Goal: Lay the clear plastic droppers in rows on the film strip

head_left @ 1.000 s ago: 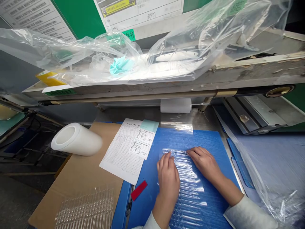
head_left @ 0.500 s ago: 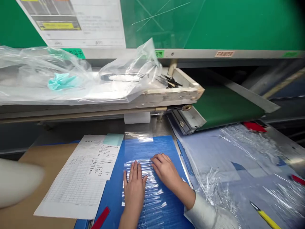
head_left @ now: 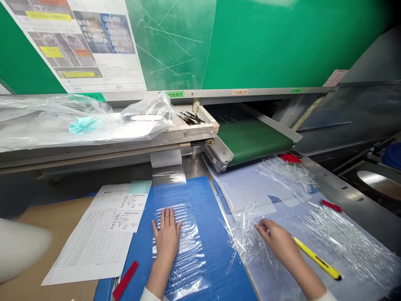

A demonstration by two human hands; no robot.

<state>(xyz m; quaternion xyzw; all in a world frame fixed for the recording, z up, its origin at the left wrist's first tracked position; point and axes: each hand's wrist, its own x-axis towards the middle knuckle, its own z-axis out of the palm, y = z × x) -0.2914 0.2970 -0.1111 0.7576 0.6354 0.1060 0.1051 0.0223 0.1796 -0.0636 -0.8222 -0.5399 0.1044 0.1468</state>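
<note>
My left hand (head_left: 167,240) lies flat, fingers spread, on a transparent ribbed blister sheet (head_left: 188,255), which rests on a blue corrugated plastic mat (head_left: 216,259). My right hand (head_left: 277,242) is off the mat to the right, its fingertips at a tangled heap of transparent plastic strips (head_left: 244,238). Just beside that hand lies a yellow utility knife (head_left: 316,260), its tip end partly hidden by the hand. Whether my right fingers grip anything cannot be seen.
A printed paper form (head_left: 97,238) and a red strip (head_left: 125,280) lie left of the sheet, on cardboard and the mat's edge. More transparent strips (head_left: 344,244) and red pieces (head_left: 290,158) cover the bench right. A green conveyor belt (head_left: 253,140) runs behind it.
My right hand has left the blister sheet and moved right to the plastic heap. My left hand stays on the sheet. The view has swung right and farther up.
</note>
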